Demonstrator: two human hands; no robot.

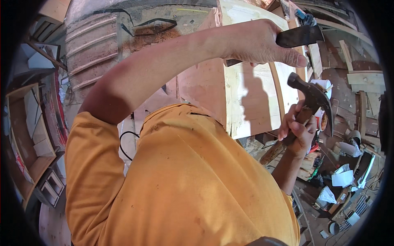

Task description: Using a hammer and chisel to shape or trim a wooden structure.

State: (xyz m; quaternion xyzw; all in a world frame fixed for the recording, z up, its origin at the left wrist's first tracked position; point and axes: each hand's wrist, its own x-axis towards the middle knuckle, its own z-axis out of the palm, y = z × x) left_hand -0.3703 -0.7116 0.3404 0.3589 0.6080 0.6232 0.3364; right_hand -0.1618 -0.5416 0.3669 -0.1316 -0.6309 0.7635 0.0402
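My left hand (262,43) reaches across from the left, above a pale wooden panel (238,94). Its fingers are closed around a dark, flat tool (301,36) whose broad end sticks out to the right; its kind is unclear. My left thumb points right, along the tool's near side. Lower right, my right hand (301,129) grips a claw hammer (314,94) by the wooden handle, close below the head. The hammer head is up, and the handle's end slants down to the left. Both hands are apart from each other, and shadow falls on the panel.
A slatted wooden piece (92,49) and a black strap (154,24) lie at the far left. An open wooden cabinet frame (30,143) stands at the left edge. Wood offcuts (365,84), a white bag (327,195) and other clutter cover the floor on the right.
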